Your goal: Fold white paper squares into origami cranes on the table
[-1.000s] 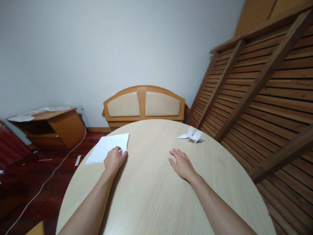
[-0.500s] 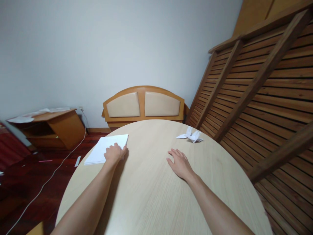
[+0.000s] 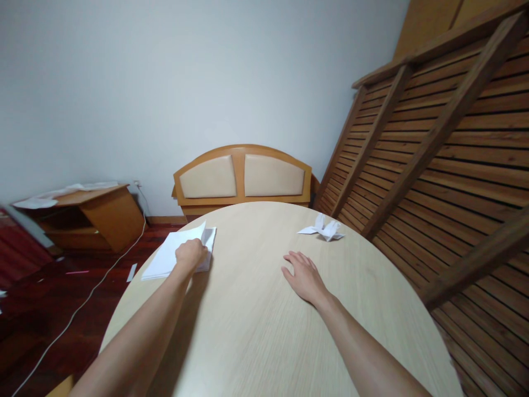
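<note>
A stack of white paper sheets [image 3: 165,260] lies at the left edge of a round light-wood table [image 3: 256,331]. My left hand [image 3: 190,255] is closed on the stack's near right corner and has the top sheet pinched and curled upward. My right hand [image 3: 303,275] lies flat on the table near the middle, fingers stretched out, holding nothing. A small folded white paper figure [image 3: 324,229] sits on the table beyond my right hand, at the far right.
Behind the table stands a wooden headboard with beige padded panels [image 3: 243,176]. A slatted wooden bed frame [image 3: 446,149] leans along the right. A low wooden cabinet [image 3: 91,215] and a white cable [image 3: 82,303] are on the dark red floor at left.
My left hand slid further onto the paper stack and pinched the top sheet, whose corner now lifts off the pile. My right hand stays flat on the table.
</note>
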`<state>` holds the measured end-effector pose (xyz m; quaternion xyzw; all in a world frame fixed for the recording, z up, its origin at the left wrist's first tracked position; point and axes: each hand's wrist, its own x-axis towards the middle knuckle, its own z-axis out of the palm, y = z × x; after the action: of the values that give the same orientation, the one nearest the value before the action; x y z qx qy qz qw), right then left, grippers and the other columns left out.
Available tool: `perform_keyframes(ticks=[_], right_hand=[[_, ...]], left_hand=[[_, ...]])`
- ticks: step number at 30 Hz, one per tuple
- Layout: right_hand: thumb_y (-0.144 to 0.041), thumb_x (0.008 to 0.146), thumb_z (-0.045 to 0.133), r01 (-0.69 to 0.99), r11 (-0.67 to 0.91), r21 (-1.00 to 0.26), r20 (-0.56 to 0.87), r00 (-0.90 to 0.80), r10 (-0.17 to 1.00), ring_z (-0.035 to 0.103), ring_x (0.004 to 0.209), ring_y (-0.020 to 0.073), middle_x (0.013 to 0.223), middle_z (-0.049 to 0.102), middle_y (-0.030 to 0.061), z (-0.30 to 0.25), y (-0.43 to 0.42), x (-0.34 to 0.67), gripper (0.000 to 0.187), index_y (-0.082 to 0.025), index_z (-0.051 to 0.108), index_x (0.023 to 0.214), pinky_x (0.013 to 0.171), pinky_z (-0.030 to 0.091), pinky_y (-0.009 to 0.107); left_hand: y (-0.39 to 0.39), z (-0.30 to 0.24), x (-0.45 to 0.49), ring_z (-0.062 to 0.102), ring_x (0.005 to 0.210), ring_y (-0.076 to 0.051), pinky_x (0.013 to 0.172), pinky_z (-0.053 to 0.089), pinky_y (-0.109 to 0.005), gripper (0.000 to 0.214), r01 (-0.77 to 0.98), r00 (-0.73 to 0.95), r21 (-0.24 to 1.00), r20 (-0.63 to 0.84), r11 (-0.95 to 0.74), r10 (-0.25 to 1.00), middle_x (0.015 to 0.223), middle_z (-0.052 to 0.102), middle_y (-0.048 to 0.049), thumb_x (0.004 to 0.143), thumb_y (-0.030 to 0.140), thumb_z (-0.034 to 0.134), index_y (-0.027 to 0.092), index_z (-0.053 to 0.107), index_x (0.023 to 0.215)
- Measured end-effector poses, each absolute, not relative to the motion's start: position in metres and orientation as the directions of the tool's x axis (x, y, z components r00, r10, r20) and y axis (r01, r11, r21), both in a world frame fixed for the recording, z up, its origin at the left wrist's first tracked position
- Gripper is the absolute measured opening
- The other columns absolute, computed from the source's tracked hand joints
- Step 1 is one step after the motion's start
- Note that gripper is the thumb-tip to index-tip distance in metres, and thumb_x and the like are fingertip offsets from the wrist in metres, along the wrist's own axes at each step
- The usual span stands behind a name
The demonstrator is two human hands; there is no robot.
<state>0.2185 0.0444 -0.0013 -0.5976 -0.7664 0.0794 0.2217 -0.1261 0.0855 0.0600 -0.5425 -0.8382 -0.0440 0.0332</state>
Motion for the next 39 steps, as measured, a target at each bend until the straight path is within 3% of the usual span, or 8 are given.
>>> perform_keyframes(ticks=[10, 14, 18, 22, 26, 31, 35, 39], right_hand=[[-0.036, 0.093, 0.05, 0.856, 0.292, -0.427, 0.274, -0.185, 0.944, 0.044, 0.136, 0.029, 0.141, 0.056, 0.0105, -0.002, 0.046, 0.218, 0.038, -0.018, 0.062, 0.125, 0.116, 0.027, 0.044], [-0.039, 0.099, 0.039, 0.733, 0.297, -0.612, 0.345, -0.091, 0.934, 0.06, 0.119, 0.0229, 0.128, 0.065, 0.0122, 0.002, 0.048, 0.218, 0.038, -0.017, 0.058, 0.124, 0.104, 0.042, 0.036], [-0.046, 0.1, 0.036, 0.663, 0.212, -0.718, 0.32, 0.045, 0.946, 0.064, 0.114, 0.0224, 0.123, 0.068, 0.0097, 0.004, 0.05, 0.22, 0.04, -0.022, 0.054, 0.127, 0.097, 0.047, 0.036], [-0.034, 0.091, 0.055, 0.758, 0.196, -0.622, 0.307, 0.006, 0.952, 0.066, 0.108, 0.0239, 0.113, 0.072, 0.0081, 0.0, 0.05, 0.223, 0.038, -0.021, 0.056, 0.127, 0.097, 0.047, 0.039], [-0.023, 0.088, 0.057, 0.852, 0.227, -0.472, 0.339, -0.063, 0.939, 0.058, 0.119, 0.0263, 0.129, 0.064, 0.0096, 0.002, 0.05, 0.224, 0.037, -0.02, 0.061, 0.125, 0.104, 0.042, 0.042], [-0.023, 0.093, 0.05, 0.89, 0.306, -0.339, 0.386, -0.165, 0.908, 0.048, 0.13, 0.0278, 0.14, 0.056, 0.0124, 0.015, 0.038, 0.208, 0.036, -0.017, 0.065, 0.125, 0.112, 0.034, 0.043], [-0.039, 0.103, 0.032, 0.818, 0.449, -0.359, 0.284, -0.363, 0.887, 0.033, 0.144, 0.0245, 0.152, 0.045, 0.0102, 0.019, 0.018, 0.182, 0.05, -0.015, 0.049, 0.144, 0.119, 0.024, 0.042], [-0.054, 0.102, 0.026, 0.833, 0.421, -0.36, 0.086, -0.42, 0.904, 0.015, 0.151, 0.0272, 0.162, 0.025, 0.0065, 0.015, 0.01, 0.173, 0.061, -0.021, 0.033, 0.153, 0.122, 0.009, 0.05]], left_hand=[[0.046, 0.093, -0.064, 0.061, 0.11, -0.032, 0.083, 0.05, -0.038, 0.032, 0.991, -0.127, -0.022, 0.224, 0.136, 0.966, 0.112, 0.069, -0.0155, 0.091, 0.033, 0.043, 0.016, 0.069, 0.1], [0.017, 0.08, -0.003, 0.063, 0.104, -0.028, 0.082, 0.049, -0.035, 0.023, 0.982, 0.086, 0.147, 0.209, -0.118, 0.974, 0.1, 0.071, -0.0145, 0.087, 0.023, 0.047, 0.016, 0.068, 0.088], [-0.014, 0.055, 0.046, 0.064, 0.101, -0.027, 0.088, 0.049, -0.04, 0.019, 0.902, 0.22, 0.348, 0.14, -0.256, 0.965, 0.096, 0.071, -0.0126, 0.085, 0.019, 0.048, 0.016, 0.067, 0.086], [-0.028, 0.04, 0.06, 0.049, 0.129, -0.035, 0.106, 0.039, -0.054, 0.031, 0.818, 0.316, 0.468, 0.122, -0.335, 0.941, 0.129, 0.063, -0.0124, 0.094, 0.037, 0.046, 0.018, 0.069, 0.087], [-0.014, 0.033, 0.031, 0.045, 0.137, -0.024, 0.115, 0.035, -0.039, 0.03, 0.702, 0.415, 0.583, 0.13, -0.408, 0.9, 0.142, 0.055, -0.0114, 0.095, 0.027, 0.042, 0.018, 0.069, 0.106], [0.01, 0.015, -0.011, 0.026, 0.148, -0.032, 0.119, 0.023, -0.055, 0.048, 0.815, 0.411, 0.362, 0.188, -0.452, 0.892, 0.155, 0.04, -0.0135, 0.092, 0.031, 0.051, 0.016, 0.052, 0.137], [0.016, 0.003, -0.006, 0.031, 0.146, -0.03, 0.118, 0.03, -0.048, 0.05, 0.847, 0.372, 0.32, 0.214, -0.424, 0.903, 0.153, 0.039, -0.0201, 0.097, 0.031, 0.04, 0.007, 0.046, 0.141], [0.016, 0.001, 0.002, 0.026, 0.147, -0.03, 0.117, 0.03, -0.047, 0.053, 0.858, 0.41, 0.257, 0.178, -0.445, 0.894, 0.156, 0.034, -0.0202, 0.099, 0.027, 0.032, 0.005, 0.04, 0.147]])
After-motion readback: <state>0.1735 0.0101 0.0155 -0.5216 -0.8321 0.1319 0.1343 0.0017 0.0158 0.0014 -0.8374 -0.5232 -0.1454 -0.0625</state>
